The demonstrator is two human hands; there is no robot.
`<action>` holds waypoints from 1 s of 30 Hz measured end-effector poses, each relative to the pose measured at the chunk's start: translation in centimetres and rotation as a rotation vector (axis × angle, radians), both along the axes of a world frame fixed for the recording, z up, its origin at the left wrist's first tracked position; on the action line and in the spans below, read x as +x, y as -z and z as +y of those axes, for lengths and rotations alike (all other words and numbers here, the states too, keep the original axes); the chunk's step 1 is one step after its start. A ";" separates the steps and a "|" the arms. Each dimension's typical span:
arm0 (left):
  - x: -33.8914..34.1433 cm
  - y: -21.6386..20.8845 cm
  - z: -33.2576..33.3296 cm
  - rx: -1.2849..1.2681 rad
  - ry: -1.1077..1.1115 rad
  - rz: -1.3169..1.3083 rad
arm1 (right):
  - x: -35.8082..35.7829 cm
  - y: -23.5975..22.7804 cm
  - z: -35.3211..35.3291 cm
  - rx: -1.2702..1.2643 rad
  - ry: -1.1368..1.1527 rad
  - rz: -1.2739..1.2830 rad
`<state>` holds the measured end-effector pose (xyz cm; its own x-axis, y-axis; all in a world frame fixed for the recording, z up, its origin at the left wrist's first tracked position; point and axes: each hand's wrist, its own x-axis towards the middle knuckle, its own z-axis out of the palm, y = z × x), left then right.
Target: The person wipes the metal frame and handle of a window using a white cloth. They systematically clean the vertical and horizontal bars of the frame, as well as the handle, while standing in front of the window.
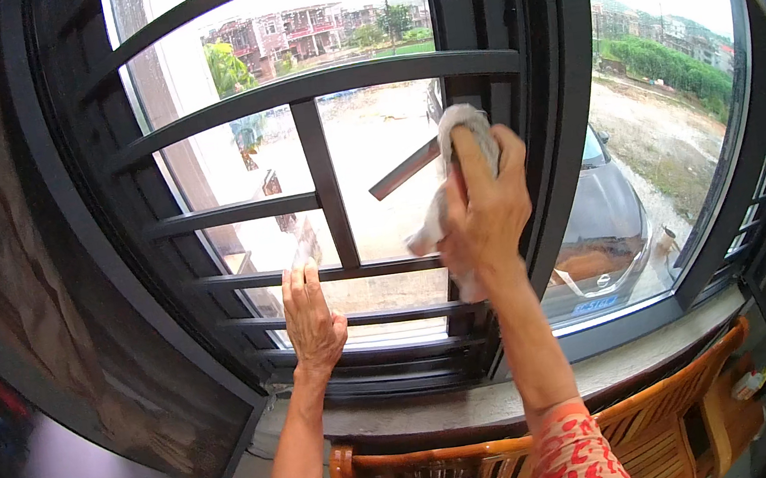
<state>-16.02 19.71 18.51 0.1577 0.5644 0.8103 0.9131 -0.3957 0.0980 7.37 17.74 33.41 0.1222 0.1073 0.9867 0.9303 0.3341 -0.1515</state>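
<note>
My right hand [485, 201] is closed around a crumpled white cloth [462, 118], raised in front of the window grille at its right side. A short dark flat bar [405, 169] sticks out to the left from behind the cloth; whether it is gripped too, I cannot tell. My left hand [313, 318] lies against the lower part of the dark window grille [323, 184], fingers stretched upward over a crossbar. No object shows in it.
Below the window runs a pale sill [425, 410], with a slatted wooden bench [657, 411] in front. A brown curtain [31, 285] hangs at the left, near a dark-framed screen [94, 470]. Through the right pane a dark car [598, 220] stands outside.
</note>
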 end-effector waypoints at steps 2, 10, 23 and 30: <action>0.3 -0.1 -0.1 -0.002 -0.003 -0.010 | 1.1 -1.0 0.9 -0.087 -0.037 -0.057; 3.8 -2.9 -0.8 0.156 0.172 -0.261 | -0.6 0.0 1.4 -0.181 0.120 -0.332; 7.9 -10.7 3.0 -0.065 0.655 -0.564 | 0.4 -1.8 0.9 -0.199 0.121 -0.331; 8.0 -11.4 3.6 -0.152 0.833 -0.710 | -2.6 -0.9 0.8 -0.358 0.113 -0.502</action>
